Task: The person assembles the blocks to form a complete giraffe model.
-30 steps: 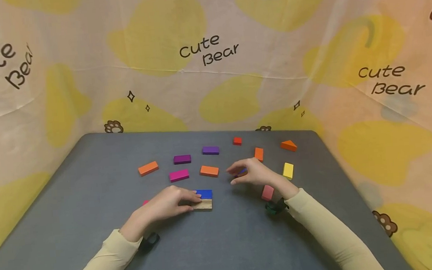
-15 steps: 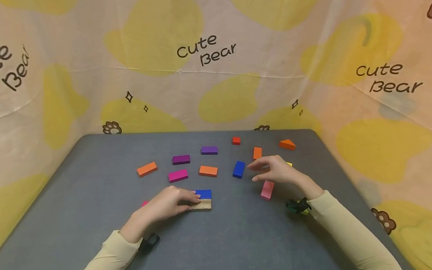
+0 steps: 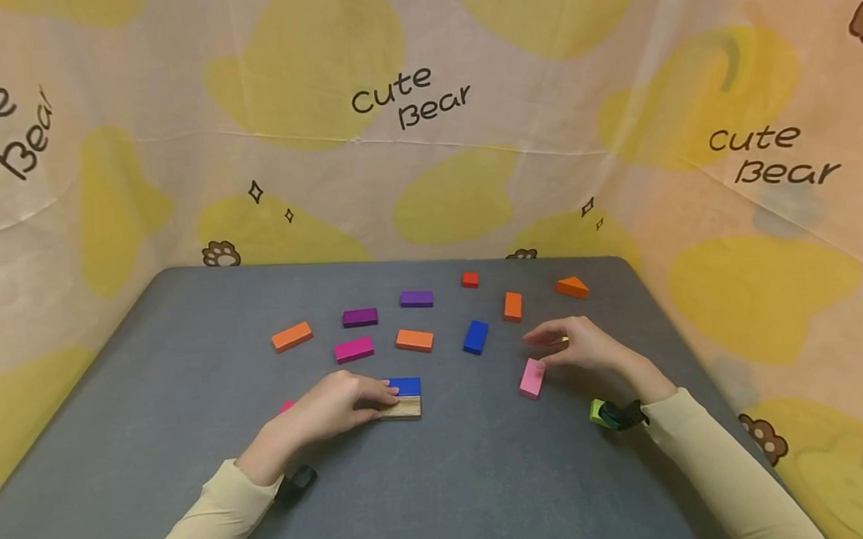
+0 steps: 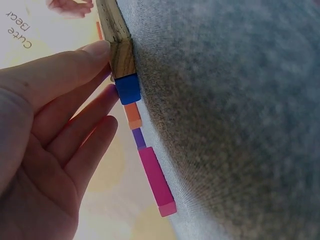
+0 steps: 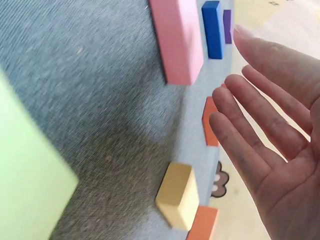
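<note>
My left hand [image 3: 339, 405] rests its fingertips on a blue block [image 3: 407, 386] and a bare wooden block [image 3: 407, 407] that lie side by side. In the left wrist view its thumb lies at the wooden block's upper edge, and the other fingers reach toward the blue one. My right hand [image 3: 587, 346] hovers beside a pink block [image 3: 532, 379], thumb close over its far end and fingers relaxed, holding nothing. A light green block [image 3: 598, 412] is partly hidden by the right wrist's camera. The yellow block [image 5: 177, 195] shows in the right wrist view.
Farther back lie a second blue block [image 3: 475, 337], orange blocks [image 3: 415, 340], a magenta block [image 3: 354, 350], purple blocks [image 3: 417, 299], a small red block [image 3: 470, 280] and an orange triangle [image 3: 571, 287]. A printed cloth [image 3: 305, 178] surrounds the grey table [image 3: 455, 502].
My right hand has moved away from the second blue block, rightward and then slightly toward me, to beside the pink block. The left hand stays on its blocks.
</note>
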The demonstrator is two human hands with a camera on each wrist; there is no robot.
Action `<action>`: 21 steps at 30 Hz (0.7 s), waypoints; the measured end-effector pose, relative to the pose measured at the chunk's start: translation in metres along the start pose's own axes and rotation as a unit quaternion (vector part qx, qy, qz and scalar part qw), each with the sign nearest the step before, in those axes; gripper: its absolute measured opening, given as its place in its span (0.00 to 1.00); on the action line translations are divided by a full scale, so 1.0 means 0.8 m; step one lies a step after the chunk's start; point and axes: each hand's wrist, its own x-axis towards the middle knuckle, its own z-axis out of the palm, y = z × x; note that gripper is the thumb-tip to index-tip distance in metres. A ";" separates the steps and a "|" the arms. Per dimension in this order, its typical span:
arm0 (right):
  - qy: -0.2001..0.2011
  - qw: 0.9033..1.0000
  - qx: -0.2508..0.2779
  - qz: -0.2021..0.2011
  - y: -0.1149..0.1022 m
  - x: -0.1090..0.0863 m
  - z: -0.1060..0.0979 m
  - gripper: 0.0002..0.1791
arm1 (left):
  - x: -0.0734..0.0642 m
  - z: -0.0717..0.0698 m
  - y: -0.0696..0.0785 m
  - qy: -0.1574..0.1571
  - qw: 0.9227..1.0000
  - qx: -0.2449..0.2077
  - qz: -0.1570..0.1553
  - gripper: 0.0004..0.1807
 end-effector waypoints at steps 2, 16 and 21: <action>-0.010 1.000 0.002 0.002 0.004 -0.002 -0.001 0.27 | 0.000 0.000 0.001 0.000 1.000 0.002 0.000 0.15; -0.075 0.997 0.031 0.015 0.020 -0.003 0.008 0.26 | 0.000 -0.001 0.002 -0.003 1.000 -0.002 -0.002 0.15; -0.070 0.997 0.024 0.002 0.021 -0.001 0.010 0.22 | 0.000 -0.001 0.002 -0.004 1.000 -0.001 -0.003 0.15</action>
